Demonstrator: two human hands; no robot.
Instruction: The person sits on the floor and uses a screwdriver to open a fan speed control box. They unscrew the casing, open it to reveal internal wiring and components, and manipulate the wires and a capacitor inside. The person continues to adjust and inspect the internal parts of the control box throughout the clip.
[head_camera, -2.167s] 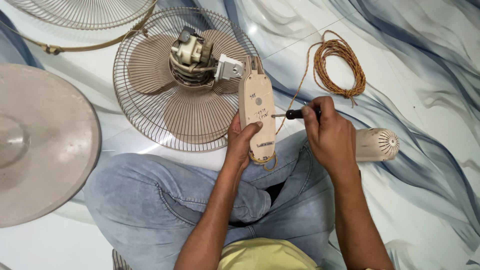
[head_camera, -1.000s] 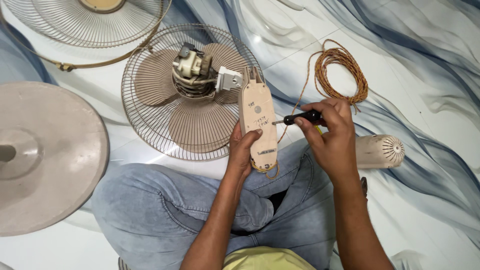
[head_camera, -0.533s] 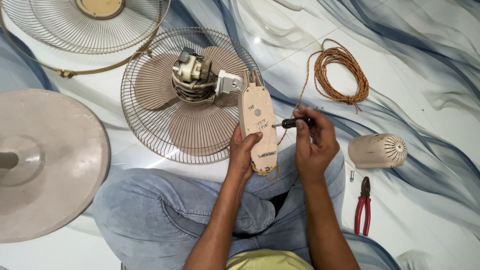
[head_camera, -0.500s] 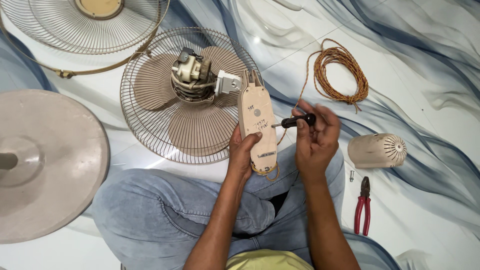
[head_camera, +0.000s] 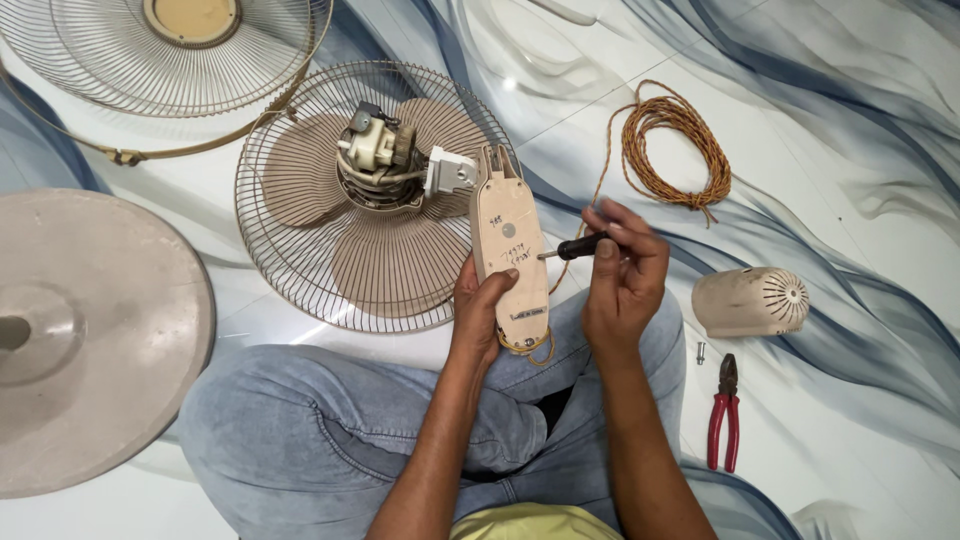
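I sit cross-legged on the floor. My left hand (head_camera: 483, 312) grips the lower part of a beige fan neck housing (head_camera: 508, 245), which stands upright over my knees. My right hand (head_camera: 622, 277) holds a small black-handled screwdriver (head_camera: 577, 246) with its tip against the housing's right side. The housing's top joins the exposed fan motor (head_camera: 375, 152), which lies over the beige blades inside the rear wire guard (head_camera: 300, 255).
A front wire guard (head_camera: 150, 60) lies at the top left, and a round beige fan base (head_camera: 95, 335) at the left. A coiled orange cord (head_camera: 675, 145), a beige motor cover (head_camera: 750, 300), red-handled pliers (head_camera: 722, 415) and a small screw (head_camera: 700, 352) lie to the right.
The view has shifted, and the pliers and motor cover now show fully. My right hand has turned the screwdriver a little against the housing. My left hand keeps its grip.
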